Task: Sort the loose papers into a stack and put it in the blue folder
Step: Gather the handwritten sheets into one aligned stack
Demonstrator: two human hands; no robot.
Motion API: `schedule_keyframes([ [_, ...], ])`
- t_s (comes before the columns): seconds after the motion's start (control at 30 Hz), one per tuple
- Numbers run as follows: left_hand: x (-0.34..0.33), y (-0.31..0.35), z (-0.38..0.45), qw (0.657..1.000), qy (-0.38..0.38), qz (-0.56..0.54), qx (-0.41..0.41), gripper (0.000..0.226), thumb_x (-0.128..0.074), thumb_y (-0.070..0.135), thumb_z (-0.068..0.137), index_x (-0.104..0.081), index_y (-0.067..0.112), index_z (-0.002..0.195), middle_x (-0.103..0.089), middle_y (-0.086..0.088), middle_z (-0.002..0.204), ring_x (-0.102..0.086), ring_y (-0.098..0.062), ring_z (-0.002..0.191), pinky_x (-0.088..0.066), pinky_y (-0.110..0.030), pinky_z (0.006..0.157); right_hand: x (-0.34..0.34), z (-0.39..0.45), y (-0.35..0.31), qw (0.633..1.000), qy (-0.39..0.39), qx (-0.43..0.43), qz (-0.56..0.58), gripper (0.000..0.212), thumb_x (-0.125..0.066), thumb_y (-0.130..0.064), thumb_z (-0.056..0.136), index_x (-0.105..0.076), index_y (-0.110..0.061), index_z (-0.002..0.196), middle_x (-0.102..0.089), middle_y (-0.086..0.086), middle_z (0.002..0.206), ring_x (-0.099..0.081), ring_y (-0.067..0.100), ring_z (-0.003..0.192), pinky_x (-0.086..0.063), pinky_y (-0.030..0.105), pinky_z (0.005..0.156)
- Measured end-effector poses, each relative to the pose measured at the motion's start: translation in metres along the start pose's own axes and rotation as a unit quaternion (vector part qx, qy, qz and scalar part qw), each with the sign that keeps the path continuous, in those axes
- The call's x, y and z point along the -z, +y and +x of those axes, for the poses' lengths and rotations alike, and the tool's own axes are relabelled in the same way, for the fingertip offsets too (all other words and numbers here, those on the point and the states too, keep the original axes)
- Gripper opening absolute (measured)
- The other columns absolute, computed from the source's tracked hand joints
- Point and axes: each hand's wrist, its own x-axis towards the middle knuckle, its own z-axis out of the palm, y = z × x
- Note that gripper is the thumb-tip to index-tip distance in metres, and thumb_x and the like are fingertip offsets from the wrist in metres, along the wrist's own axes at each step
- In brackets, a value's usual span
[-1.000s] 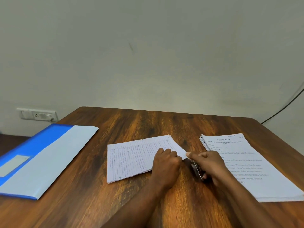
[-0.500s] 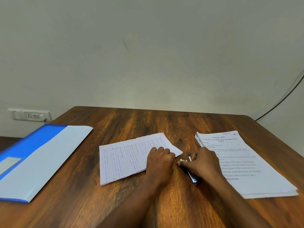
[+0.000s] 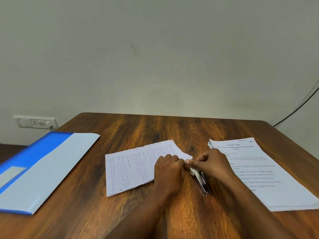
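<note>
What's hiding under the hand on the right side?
Under the right hand a silver metal stapler lies on the wooden table, its front end covered. The hand also covers part of the printed white paper stack; what it pinches is unclear.

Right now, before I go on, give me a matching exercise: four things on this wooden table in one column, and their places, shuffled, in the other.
1. blue plastic folder
2. handwritten lined sheets
3. metal stapler
4. printed white paper stack

a. table's right side
b. table's left edge
c. under the left hand
d. below the right hand

Pairs: 1-b, 2-c, 3-d, 4-a
</note>
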Motion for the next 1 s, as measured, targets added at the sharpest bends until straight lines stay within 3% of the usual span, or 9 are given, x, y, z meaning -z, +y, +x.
schedule_keyframes([
  [0.17,-0.003,-0.002,-0.001,1.0,0.013,-0.016,0.01,0.004,-0.082,0.027,0.088,-0.083,0.025,0.091,-0.076,0.008,0.078,-0.064,-0.011,0.068,-0.034,-0.022,0.064,-0.017,0.01,-0.001,0.994,-0.02,-0.003,0.104,0.025,-0.083,-0.034,0.088,-0.081,-0.015,0.071,-0.077,0.0,0.071,-0.077,0.023,0.079,-0.062,0.043,0.079],
  [0.3,-0.008,-0.004,-0.001,1.0,0.011,-0.005,-0.004,0.003,-0.08,0.026,0.089,-0.082,0.024,0.089,-0.074,0.008,0.077,-0.062,-0.009,0.069,-0.038,-0.024,0.063,-0.025,0.021,-0.002,0.992,-0.015,-0.028,0.12,0.017,-0.081,-0.027,0.08,-0.079,-0.014,0.069,-0.076,0.003,0.069,-0.076,0.029,0.079,-0.062,0.05,0.078],
  [0.43,-0.008,-0.004,0.0,1.0,0.005,0.0,-0.01,0.004,-0.079,0.027,0.089,-0.082,0.025,0.091,-0.074,0.009,0.079,-0.063,-0.01,0.07,-0.035,-0.024,0.065,-0.03,0.031,-0.003,0.99,0.018,-0.033,0.138,0.015,-0.081,-0.026,0.078,-0.079,-0.016,0.068,-0.075,-0.004,0.066,-0.076,0.02,0.07,-0.063,0.045,0.074],
  [0.53,-0.011,-0.004,0.0,1.0,0.004,-0.001,0.001,0.01,-0.072,0.03,0.095,-0.08,0.026,0.099,-0.076,0.008,0.087,-0.064,-0.011,0.074,-0.039,-0.025,0.065,-0.032,0.04,0.002,0.984,0.067,-0.027,0.16,0.016,-0.078,-0.023,0.086,-0.079,-0.017,0.071,-0.075,-0.007,0.069,-0.073,0.016,0.075,-0.063,0.04,0.072],
  [0.63,-0.014,-0.005,0.001,0.999,-0.011,-0.012,0.035,0.021,-0.067,0.035,0.098,-0.079,0.026,0.112,-0.079,0.006,0.102,-0.07,-0.015,0.086,-0.053,-0.03,0.08,-0.033,0.051,0.016,0.977,0.106,-0.014,0.186,0.016,-0.073,-0.022,0.093,-0.078,-0.021,0.078,-0.075,-0.007,0.082,-0.07,0.015,0.085,-0.057,0.034,0.072],
  [0.77,-0.009,-0.003,0.002,0.994,-0.024,-0.041,0.096,0.04,-0.061,0.052,0.098,-0.072,0.03,0.13,-0.075,0.01,0.122,-0.07,-0.015,0.108,-0.052,-0.032,0.099,-0.037,0.062,0.036,0.979,0.102,0.008,0.178,0.015,-0.068,-0.026,0.099,-0.075,-0.021,0.086,-0.075,-0.004,0.09,-0.07,0.017,0.089,-0.051,0.029,0.069],
  [0.83,-0.004,-0.005,0.003,0.984,-0.012,-0.084,0.155,0.045,-0.063,0.057,0.096,-0.069,0.033,0.134,-0.071,0.014,0.131,-0.067,-0.012,0.117,-0.05,-0.035,0.108,-0.037,0.062,0.039,0.976,0.095,0.007,0.196,0.013,-0.066,-0.03,0.102,-0.073,-0.023,0.093,-0.074,-0.005,0.097,-0.069,0.014,0.093,-0.055,0.029,0.072],
  [1.0,0.003,-0.036,0.015,0.954,0.04,-0.144,0.26,0.054,-0.078,0.051,0.087,-0.065,0.032,0.136,-0.068,0.009,0.137,-0.065,-0.015,0.12,-0.051,-0.05,0.109,-0.038,0.066,0.045,0.968,0.09,0.008,0.234,0.012,-0.062,-0.035,0.104,-0.07,-0.026,0.103,-0.074,-0.006,0.106,-0.069,0.013,0.1,-0.062,0.041,0.084],
])
